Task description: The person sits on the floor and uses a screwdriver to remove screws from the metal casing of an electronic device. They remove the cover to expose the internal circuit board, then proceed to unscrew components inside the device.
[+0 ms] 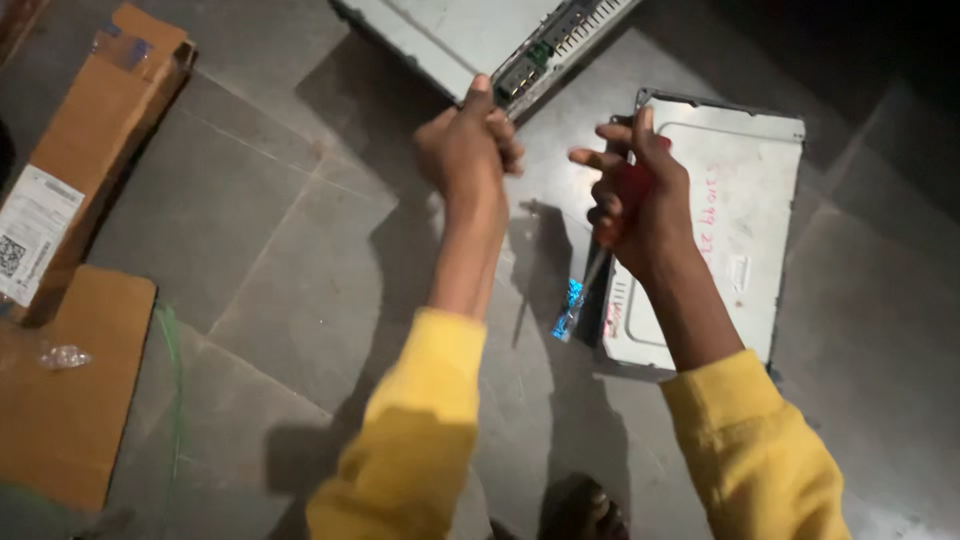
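My left hand (466, 145) grips the near corner of a grey metal chassis (455, 35) whose edge shows a green circuit board. My right hand (640, 200) is closed around the red handle of a screwdriver (625, 195), whose shaft points down and to the left. A second tool with a blue handle (570, 308) lies on the floor just below it. Beside the right hand lies a flat grey metal cover panel (740, 200) with handwriting on it. Both arms wear yellow sleeves.
A long cardboard box (85, 140) with a white label lies at the left, and a flat piece of cardboard (65, 390) lies below it. The floor (250, 250) is grey tile. A foot (585, 510) shows at the bottom edge.
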